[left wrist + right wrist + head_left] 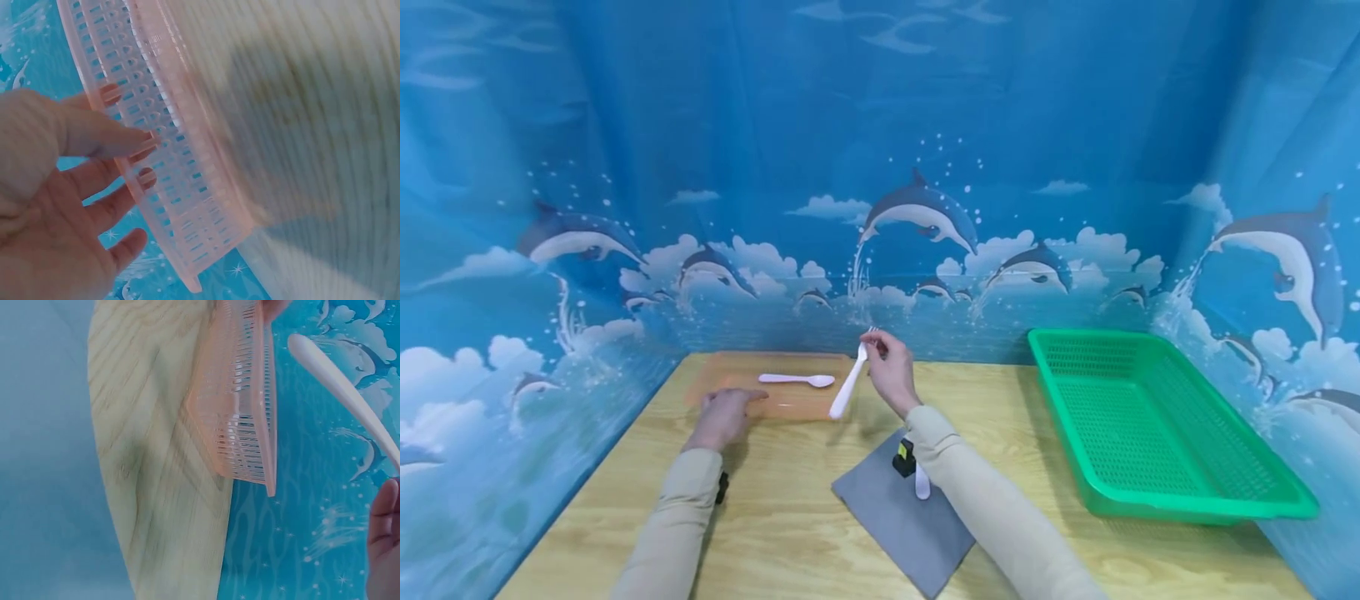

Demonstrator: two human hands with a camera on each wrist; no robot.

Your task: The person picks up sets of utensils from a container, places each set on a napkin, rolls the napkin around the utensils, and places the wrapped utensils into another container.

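Note:
In the head view, my left hand [724,418] is at the near left side of a peach plastic basket [715,367]. The left wrist view shows its thumb inside the slotted wall [181,181] and fingers outside, pinching it. A white spoon [796,380] lies in the basket. My right hand [891,372] pinches a white fork [847,390] near its tines, handle slanting down toward the basket's right end. The right wrist view has the fork's handle [344,390] beside the basket and part of the right hand [384,544].
A grey cloth [898,525] lies on the wooden table [775,517] below the right forearm. On it is a white utensil [922,483], partly covered by the sleeve. A large green basket [1195,504] stands on the right. A blue dolphin curtain [880,125] surrounds the table.

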